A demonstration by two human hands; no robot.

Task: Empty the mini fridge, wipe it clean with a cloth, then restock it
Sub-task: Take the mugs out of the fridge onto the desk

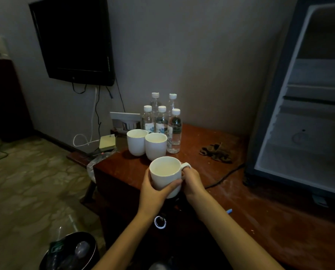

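I hold a white mug (165, 173) in both hands above the front of the wooden cabinet top (230, 191). My left hand (155, 191) wraps round its body from the left. My right hand (192, 180) grips the handle, one finger through the loop. Two more white cups (136, 142) (156, 146) stand just behind it, and several clear water bottles (174, 131) with white caps stand behind those. The mini fridge (303, 121) is on the right with its door open; its white shelves look bare. A brown cloth (216, 152) lies crumpled on the cabinet near the fridge.
A black cable (225, 176) runs across the cabinet top from the fridge. A dark TV (73, 38) hangs on the wall at left, with wires below it. A yellow pad (107, 141) lies on a lower ledge. A black bin (71, 252) stands on the floor at bottom left.
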